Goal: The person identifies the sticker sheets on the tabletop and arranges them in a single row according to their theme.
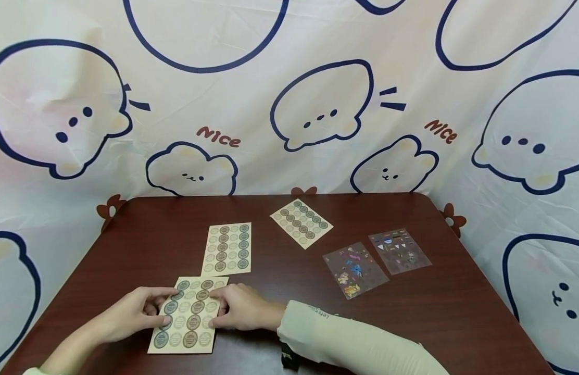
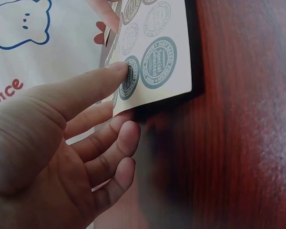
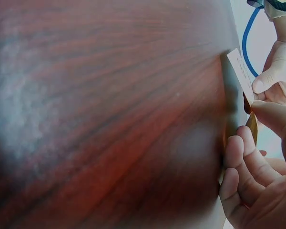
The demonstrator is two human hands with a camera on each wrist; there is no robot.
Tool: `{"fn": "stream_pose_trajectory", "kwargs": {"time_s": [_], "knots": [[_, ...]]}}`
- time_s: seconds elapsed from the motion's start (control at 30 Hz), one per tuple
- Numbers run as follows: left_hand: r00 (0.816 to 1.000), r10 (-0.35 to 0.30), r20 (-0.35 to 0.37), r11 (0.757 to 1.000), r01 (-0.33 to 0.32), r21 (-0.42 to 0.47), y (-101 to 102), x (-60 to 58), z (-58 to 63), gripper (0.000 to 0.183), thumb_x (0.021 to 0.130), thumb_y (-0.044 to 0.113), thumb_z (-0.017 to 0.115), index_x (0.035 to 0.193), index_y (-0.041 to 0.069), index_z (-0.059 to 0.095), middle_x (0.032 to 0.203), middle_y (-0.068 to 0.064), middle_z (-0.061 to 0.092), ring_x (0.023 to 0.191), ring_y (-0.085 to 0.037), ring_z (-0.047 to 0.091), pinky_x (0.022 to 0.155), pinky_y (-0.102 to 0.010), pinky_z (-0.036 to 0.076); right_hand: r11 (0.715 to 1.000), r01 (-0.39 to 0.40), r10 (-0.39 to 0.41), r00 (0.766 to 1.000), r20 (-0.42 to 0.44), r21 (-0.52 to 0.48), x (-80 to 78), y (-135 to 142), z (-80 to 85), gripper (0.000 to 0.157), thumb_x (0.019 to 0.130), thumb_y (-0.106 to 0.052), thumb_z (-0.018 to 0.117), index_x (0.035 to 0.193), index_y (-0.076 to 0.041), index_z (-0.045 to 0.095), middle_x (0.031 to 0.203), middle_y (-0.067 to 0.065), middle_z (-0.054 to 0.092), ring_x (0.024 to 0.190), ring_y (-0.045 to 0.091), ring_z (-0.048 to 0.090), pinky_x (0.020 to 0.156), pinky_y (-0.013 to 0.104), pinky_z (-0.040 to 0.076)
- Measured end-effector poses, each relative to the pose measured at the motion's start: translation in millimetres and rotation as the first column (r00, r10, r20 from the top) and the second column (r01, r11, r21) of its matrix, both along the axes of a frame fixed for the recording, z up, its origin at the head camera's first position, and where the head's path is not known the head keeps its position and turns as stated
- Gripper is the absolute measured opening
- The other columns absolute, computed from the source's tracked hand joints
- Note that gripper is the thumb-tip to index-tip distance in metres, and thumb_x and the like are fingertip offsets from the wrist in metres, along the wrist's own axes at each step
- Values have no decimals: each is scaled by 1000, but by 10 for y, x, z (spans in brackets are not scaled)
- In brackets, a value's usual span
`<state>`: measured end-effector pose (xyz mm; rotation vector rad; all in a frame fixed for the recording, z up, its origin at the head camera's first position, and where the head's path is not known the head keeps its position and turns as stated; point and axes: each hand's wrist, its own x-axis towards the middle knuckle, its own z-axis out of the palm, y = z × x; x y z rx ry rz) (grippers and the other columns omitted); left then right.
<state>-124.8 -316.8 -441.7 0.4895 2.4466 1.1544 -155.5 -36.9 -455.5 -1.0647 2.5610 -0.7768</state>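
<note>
A cream sticker sheet (image 1: 186, 312) printed with rows of round labels is held at the front left of the table, raised a little off the wood. My left hand (image 1: 138, 315) pinches its left edge, thumb on the printed face and fingers behind. In the left wrist view the thumb of the left hand (image 2: 62, 129) presses a dark round label marked "Special Selected". My right hand (image 1: 244, 308) grips the opposite edge, its thumb also on top. Seen from the right wrist, the sheet (image 3: 241, 76) appears nearly edge-on, between both hands.
Just behind lies a similar sticker sheet (image 1: 227, 249), and another sits askew (image 1: 301, 224) farther back. Two clear sticker sheets with small coloured pictures, one nearer (image 1: 356, 271) and one beyond (image 1: 400, 251), lie to the right on the dark wooden table (image 1: 439, 323). A patterned cloth (image 1: 252, 104) hangs behind.
</note>
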Motion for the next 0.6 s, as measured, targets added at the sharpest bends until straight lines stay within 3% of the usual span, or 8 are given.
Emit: {"fn": "stream_pose_trajectory", "kwargs": {"time_s": [0.33,0.6], "knots": [[1000,3,27,1000,-3,-1,14,-7,6,65,88,15,77,134,-21,49,87,-7,58,66,-3,57,58,-22,49,1000,10,-11,1000,15,14,20,23,23,61,83,-34,82,139,-18,62,65,-22,60,61,-12,50,60,9,39],[999,-10,48,1000,9,16,-13,11,-5,65,88,13,77,135,-20,47,85,-6,58,66,-2,58,58,-22,49,999,-31,31,1000,-4,35,52,8,-1,59,86,-35,79,139,-17,61,60,-26,57,57,-15,48,62,6,39]]}}
